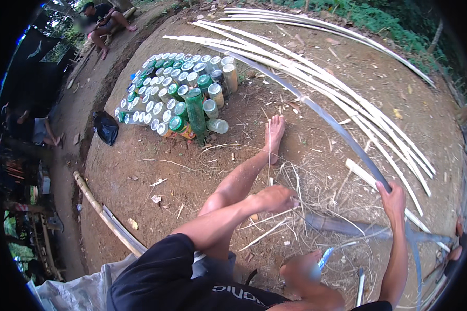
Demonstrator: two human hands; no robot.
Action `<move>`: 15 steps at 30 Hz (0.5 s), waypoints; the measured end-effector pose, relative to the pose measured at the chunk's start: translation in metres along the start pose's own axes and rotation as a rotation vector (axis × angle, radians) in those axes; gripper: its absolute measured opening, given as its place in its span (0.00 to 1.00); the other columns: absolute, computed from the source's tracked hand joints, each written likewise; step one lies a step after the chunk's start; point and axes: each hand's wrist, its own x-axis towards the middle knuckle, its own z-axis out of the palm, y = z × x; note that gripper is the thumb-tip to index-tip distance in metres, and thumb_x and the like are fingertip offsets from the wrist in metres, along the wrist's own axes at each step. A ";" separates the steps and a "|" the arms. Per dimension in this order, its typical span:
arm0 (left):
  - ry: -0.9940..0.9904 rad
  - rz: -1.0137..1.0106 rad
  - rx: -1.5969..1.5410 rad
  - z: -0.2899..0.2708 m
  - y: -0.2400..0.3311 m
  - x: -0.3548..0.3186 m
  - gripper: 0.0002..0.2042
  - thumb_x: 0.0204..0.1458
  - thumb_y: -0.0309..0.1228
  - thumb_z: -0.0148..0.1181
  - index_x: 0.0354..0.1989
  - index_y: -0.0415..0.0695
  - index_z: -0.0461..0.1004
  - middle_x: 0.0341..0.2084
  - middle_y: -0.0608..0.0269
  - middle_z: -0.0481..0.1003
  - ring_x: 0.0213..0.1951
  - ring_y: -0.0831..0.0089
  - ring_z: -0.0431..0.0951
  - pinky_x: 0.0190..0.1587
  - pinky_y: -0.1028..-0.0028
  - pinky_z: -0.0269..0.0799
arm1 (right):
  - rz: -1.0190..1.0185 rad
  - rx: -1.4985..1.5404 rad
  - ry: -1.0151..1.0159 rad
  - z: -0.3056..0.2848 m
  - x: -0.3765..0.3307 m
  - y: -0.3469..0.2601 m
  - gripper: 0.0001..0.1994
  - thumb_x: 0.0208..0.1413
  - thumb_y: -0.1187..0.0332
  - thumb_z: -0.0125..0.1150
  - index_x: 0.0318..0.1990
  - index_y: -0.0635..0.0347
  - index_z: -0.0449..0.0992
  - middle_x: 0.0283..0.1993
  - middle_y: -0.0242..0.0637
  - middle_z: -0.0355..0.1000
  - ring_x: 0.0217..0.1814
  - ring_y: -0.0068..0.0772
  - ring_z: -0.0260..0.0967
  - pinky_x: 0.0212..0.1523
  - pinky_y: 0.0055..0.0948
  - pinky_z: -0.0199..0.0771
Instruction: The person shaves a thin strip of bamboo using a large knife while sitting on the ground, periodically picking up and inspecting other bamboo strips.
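My right hand [393,201] is wrapped round the near end of a long bamboo strip [342,129], dark on its upper face, with a pale node partway along. The strip runs away to the far left, over pale split strips [316,75]. In front of my bent left knee, my left hand [276,199] is closed; whatever its fingers hold is hidden. Thin bamboo shavings [301,179] lie tangled between the hands. Below them a thick grey bamboo pole [337,225] lies across the ground. A shiny bluish, narrow object [325,258] is beside my other foot.
Upside-down glass bottles [161,96] stand packed together at the far left, with a taller green one [195,111] at their near edge. A black plastic bag [106,128] and a bamboo pole [106,210] lie further left. Another person [106,20] sits at the upper left.
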 end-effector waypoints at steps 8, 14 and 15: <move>0.085 0.087 0.002 0.053 -0.015 0.004 0.18 0.60 0.45 0.50 0.50 0.47 0.76 0.46 0.50 0.77 0.50 0.54 0.76 0.54 0.59 0.70 | 0.228 -0.183 0.199 -0.147 -0.267 0.056 0.20 0.46 0.55 0.71 0.29 0.67 0.77 0.22 0.51 0.71 0.23 0.48 0.71 0.27 0.42 0.66; 0.075 0.133 -0.077 0.085 0.007 -0.035 0.18 0.57 0.46 0.52 0.47 0.46 0.77 0.34 0.48 0.79 0.40 0.52 0.79 0.47 0.60 0.72 | 0.206 -0.282 0.632 -0.205 -0.387 0.097 0.22 0.49 0.53 0.70 0.38 0.67 0.79 0.28 0.48 0.75 0.29 0.42 0.74 0.33 0.35 0.71; 0.041 0.122 -0.079 0.085 0.004 -0.044 0.20 0.58 0.47 0.51 0.47 0.45 0.77 0.35 0.50 0.79 0.40 0.54 0.79 0.47 0.61 0.72 | 0.275 -0.264 0.655 -0.212 -0.391 0.092 0.23 0.49 0.52 0.70 0.39 0.67 0.79 0.29 0.49 0.76 0.31 0.39 0.75 0.34 0.34 0.72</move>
